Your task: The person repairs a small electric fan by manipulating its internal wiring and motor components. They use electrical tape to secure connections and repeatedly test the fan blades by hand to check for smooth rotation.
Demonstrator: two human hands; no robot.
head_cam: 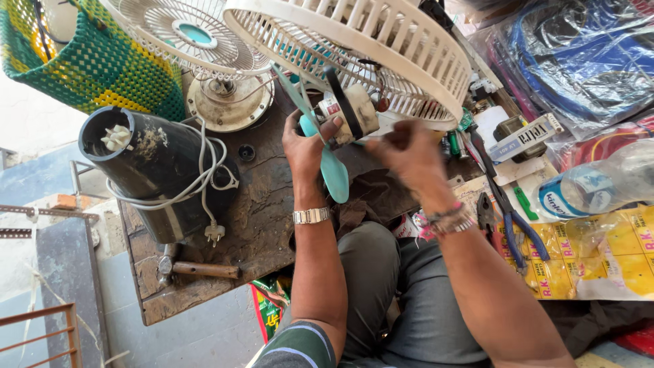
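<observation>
a small fan motor, with a teal blade fitted to it, is being held above the worn wooden bench by the left hand, whose fingers are being wrapped closely around the motor's near side. the right hand is being kept just beside the motor, blurred, so whether it is gripping anything cannot be told. the cream fan guard is being left hanging over the motor, tilted. a black cylindrical housing with a white cord wound round it is lying to the left, a hammer near the bench edge, and blue-handled pliers and a plastic bottle to the right. as a judgement, the motor is being supported by one hand only, so it could be dropped onto the bench if the grip is loosened; the thin blade could be bent or cracked against the guard, and fingers could be caught between blade and guard bars.
</observation>
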